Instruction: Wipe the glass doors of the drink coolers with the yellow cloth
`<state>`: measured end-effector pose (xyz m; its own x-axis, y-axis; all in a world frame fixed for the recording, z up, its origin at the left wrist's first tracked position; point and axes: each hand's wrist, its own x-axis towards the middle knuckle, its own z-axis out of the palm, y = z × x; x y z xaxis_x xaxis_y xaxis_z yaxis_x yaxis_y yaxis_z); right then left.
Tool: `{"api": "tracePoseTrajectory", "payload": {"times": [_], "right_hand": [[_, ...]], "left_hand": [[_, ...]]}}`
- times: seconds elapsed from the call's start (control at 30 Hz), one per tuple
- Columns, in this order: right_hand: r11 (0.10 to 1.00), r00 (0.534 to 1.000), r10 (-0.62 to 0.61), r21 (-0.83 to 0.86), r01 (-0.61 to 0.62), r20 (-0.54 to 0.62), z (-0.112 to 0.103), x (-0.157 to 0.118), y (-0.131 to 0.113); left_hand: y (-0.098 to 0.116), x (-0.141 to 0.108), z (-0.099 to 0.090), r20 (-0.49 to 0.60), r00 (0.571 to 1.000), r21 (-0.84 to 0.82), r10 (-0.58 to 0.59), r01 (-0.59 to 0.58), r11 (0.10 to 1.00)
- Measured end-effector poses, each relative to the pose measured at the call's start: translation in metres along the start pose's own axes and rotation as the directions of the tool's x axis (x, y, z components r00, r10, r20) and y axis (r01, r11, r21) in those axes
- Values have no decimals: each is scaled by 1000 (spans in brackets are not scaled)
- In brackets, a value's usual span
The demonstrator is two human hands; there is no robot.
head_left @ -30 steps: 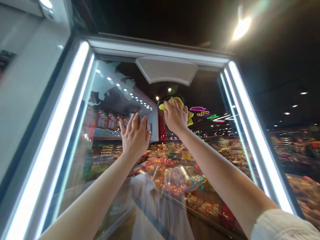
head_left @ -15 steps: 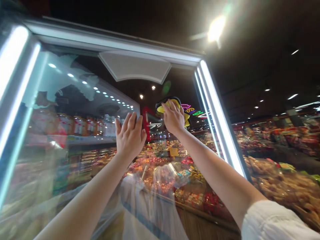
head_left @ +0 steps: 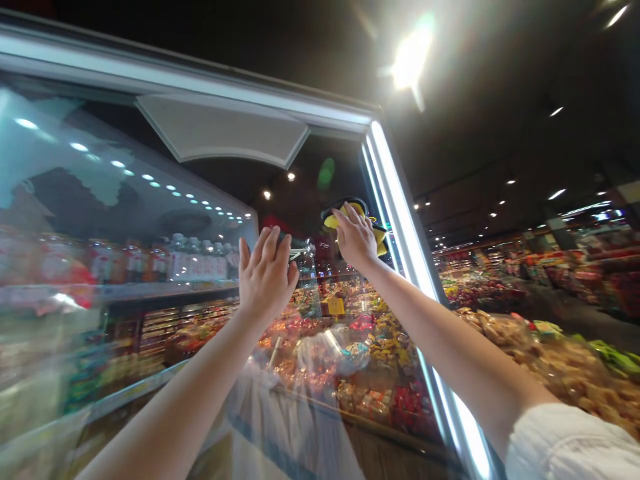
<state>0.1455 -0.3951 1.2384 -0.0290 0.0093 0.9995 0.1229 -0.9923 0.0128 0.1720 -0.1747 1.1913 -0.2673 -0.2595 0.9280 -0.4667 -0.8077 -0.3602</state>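
Note:
My left hand [head_left: 266,273] lies flat against a large glass pane [head_left: 220,183], palm forward and fingers a little spread. Nothing shows in it. Farther right and somewhat higher, my right hand [head_left: 356,237] is over a yellow pad with a black rim [head_left: 331,221], fingers curved across it, pressing it to the glass near the lit right side of the frame. The pad's exact kind is hard to make out; the hand covers its middle. More yellow and black shows just right of the hand, perhaps its reflection.
Bright light strips [head_left: 400,200] run along the frame's right side. A pale curved panel [head_left: 225,130] spans the top of the pane. Bottles [head_left: 193,257] and colourful packaged goods [head_left: 370,400] show in the glass. Bagged goods [head_left: 525,353] are heaped at the right.
My view has turned to the right, so the frame has shifted left. The right hand and pad have slid right across the glass, closer to the light strip. The left hand stays on the pane.

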Motion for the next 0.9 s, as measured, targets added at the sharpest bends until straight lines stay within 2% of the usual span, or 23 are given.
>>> {"api": "tracePoseTrajectory", "payload": {"times": [0.07, 0.13, 0.27, 0.37, 0.43, 0.57, 0.63, 0.77, 0.83, 0.9], "right_hand": [[1000, 1000, -17, 14, 16, 16, -6, 16, 15], [999, 999, 51, -5, -51, 8, -12, 23, 32], [974, 977, 207, -87, -210, -45, -13, 7, 49], [982, 984, 167, -80, -171, -56, -8, 10, 53], [988, 987, 145, -41, -148, -69, -5, 31, 57], [978, 972, 205, 50, -201, -114, -1, 73, 69], [986, 980, 162, 60, -156, -117, 0, 72, 75], [1000, 997, -12, 5, 13, -76, -3, 48, 87], [999, 996, 36, -23, -38, -85, -5, 55, 87], [988, 984, 150, -28, -153, -95, -5, 77, 77]], "left_hand": [[8, 8, 4, 20, 1000, 22, 4, -5, 1000], [15, 14, 8, 38, 999, 38, -4, 3, 999], [23, 19, 13, 49, 998, 54, -27, 24, 998], [25, 24, 17, 52, 998, 60, -23, 20, 998], [25, 30, 19, 43, 999, 66, -21, 19, 998], [27, 43, 23, 46, 999, 84, -17, 13, 996], [28, 46, 23, 60, 998, 95, -32, 26, 995], [28, 45, 23, 81, 995, 118, -54, 44, 992], [26, 45, 23, 84, 995, 138, -46, 34, 990], [24, 47, 23, 78, 996, 157, -41, 29, 987]]}}
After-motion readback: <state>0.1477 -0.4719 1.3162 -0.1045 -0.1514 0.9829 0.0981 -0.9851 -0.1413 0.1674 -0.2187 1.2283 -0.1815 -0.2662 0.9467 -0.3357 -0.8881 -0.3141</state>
